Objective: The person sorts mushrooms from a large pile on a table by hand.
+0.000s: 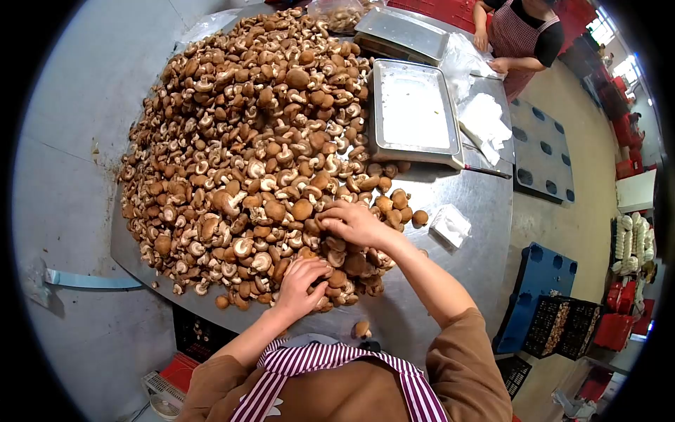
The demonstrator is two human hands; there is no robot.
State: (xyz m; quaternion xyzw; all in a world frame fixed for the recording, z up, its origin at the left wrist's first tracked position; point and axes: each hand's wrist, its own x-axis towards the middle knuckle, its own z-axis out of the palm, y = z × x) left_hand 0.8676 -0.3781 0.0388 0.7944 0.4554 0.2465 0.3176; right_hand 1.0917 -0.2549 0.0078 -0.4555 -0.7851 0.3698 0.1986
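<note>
A large heap of brown mushrooms with pale stems covers the left part of the metal table. At the heap's near edge, my left hand rests with bent fingers on mushrooms; its fingertips are partly hidden, and I cannot tell whether it grips one. My right hand lies farther forward and to the right, its fingers curled down among the mushrooms. What those fingers hold, if anything, is hidden. One loose mushroom lies near the table's front edge.
A scale with a metal tray stands right of the heap, another tray behind it. White plastic bags and a small white packet lie rightward. A co-worker stands at the far right. Pallets and black crates are on the floor.
</note>
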